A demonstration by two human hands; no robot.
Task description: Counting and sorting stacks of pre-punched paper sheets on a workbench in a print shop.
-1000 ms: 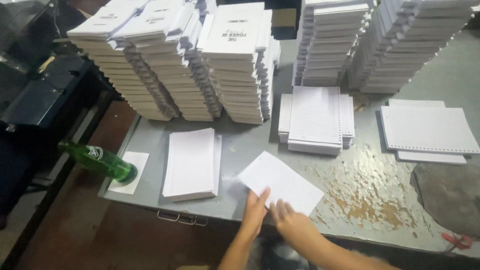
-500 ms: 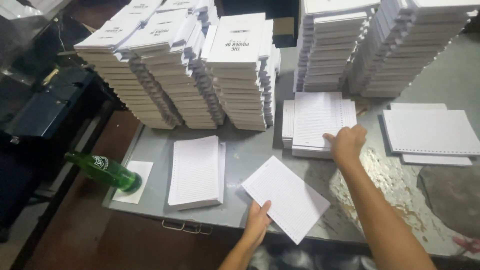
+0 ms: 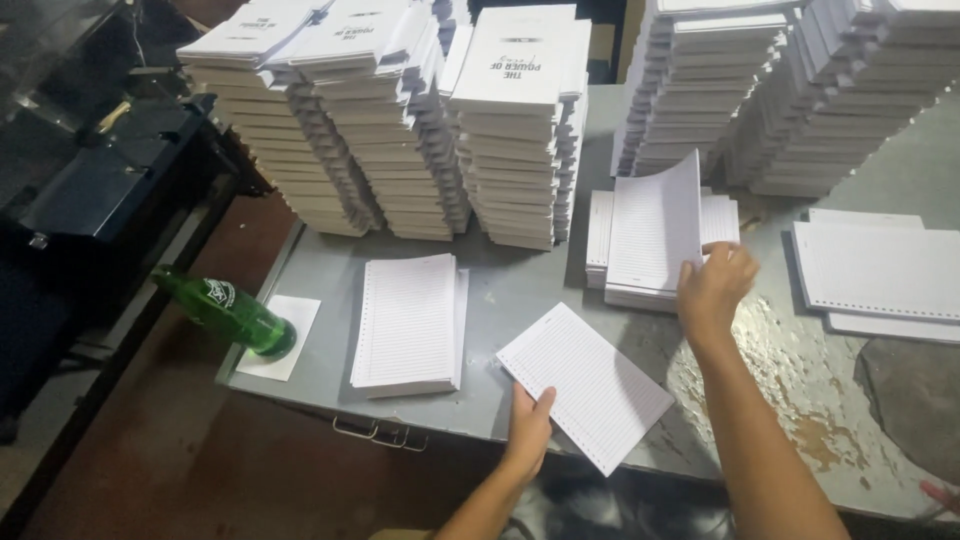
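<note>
Left hand point(image 3: 527, 425) lies flat, fingers together, pressing the near edge of a loose lined sheet point(image 3: 585, 385) that rests askew at the front of the grey metal table point(image 3: 520, 285). Right hand point(image 3: 713, 290) pinches the lower corner of a curled sheet point(image 3: 655, 225), raised off a short pile of punched pages point(image 3: 720, 222). Left of the loose sheet sits another lined pile point(image 3: 410, 322). A green glass bottle point(image 3: 228, 313) leans at the table's left corner on a paper slip point(image 3: 295, 330). Tall stacks of booklets point(image 3: 515, 130) stand behind.
</note>
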